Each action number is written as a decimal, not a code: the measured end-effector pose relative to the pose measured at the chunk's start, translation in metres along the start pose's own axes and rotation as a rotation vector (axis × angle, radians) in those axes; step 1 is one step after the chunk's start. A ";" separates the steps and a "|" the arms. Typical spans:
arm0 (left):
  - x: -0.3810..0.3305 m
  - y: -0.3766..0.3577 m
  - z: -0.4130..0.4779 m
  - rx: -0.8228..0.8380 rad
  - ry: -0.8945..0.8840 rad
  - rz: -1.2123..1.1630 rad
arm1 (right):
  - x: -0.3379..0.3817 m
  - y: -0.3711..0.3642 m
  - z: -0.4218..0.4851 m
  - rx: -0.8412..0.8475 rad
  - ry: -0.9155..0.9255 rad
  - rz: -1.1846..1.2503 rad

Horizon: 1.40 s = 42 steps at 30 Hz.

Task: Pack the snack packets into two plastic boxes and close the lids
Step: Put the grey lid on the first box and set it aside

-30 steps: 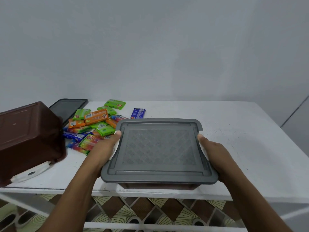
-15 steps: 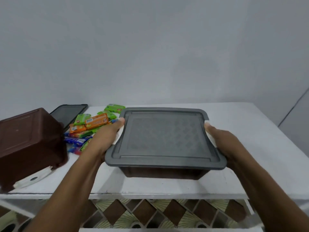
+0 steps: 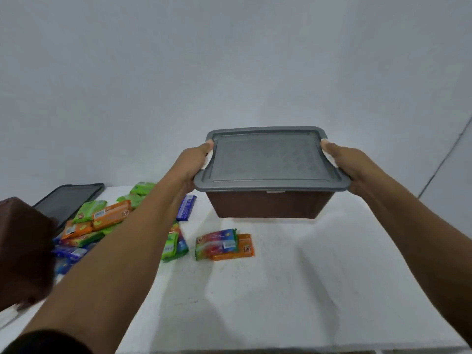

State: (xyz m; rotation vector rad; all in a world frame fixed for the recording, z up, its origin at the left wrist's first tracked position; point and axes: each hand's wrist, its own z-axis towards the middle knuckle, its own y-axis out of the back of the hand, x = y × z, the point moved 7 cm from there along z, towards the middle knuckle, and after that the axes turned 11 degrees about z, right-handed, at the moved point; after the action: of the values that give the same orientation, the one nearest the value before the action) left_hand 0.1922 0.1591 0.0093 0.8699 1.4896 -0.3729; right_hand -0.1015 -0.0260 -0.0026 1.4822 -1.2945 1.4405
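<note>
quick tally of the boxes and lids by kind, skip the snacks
brown boxes: 2 (held box, left-edge box)
lids: 2 (grey lid on the held box, dark lid lying on the table)
total: 4

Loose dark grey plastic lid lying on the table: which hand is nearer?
Left. The left hand grips the brown plastic box's left side, right of that lid; the right hand grips the opposite side.

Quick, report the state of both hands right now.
Left hand: grips the left end of the lidded box, held in the air.
Right hand: grips the same box's right end.
</note>
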 end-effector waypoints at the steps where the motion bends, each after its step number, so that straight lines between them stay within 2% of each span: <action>1: -0.001 -0.010 0.009 0.002 0.004 0.015 | -0.002 0.005 0.012 -0.006 -0.004 -0.003; 13: 0.039 -0.083 0.098 -0.017 0.130 0.068 | -0.037 0.028 0.112 0.042 -0.135 -0.096; 22: 0.060 -0.095 0.140 -0.049 0.180 0.134 | -0.055 0.013 0.163 0.115 -0.183 -0.149; 29: 0.073 -0.094 0.169 -0.048 0.215 0.165 | -0.068 0.011 0.188 0.085 -0.175 -0.128; 32: 0.066 -0.094 0.161 -0.057 0.192 0.153 | -0.066 0.013 0.188 0.081 -0.156 -0.192; 34: 0.060 -0.091 0.153 -0.068 0.181 0.164 | -0.058 0.018 0.185 0.032 -0.069 -0.377; 35: 0.056 -0.088 0.148 -0.088 0.180 0.183 | -0.051 0.021 0.183 -0.016 0.033 -0.509; 38: 0.048 -0.065 0.136 -0.215 0.113 0.373 | -0.019 0.017 0.157 -0.149 0.493 -0.693; 40: 0.044 -0.049 0.124 -0.264 0.014 0.455 | -0.007 -0.001 0.121 -0.097 0.710 -0.661; 42: 0.046 -0.037 0.110 -0.235 -0.064 0.469 | -0.014 -0.026 0.087 0.028 0.742 -0.630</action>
State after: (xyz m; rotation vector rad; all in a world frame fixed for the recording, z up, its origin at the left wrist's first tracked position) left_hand 0.2481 0.0722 -0.0601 0.9727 1.1952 0.1183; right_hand -0.0503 -0.0989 -0.0254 1.0530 -0.3137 1.3586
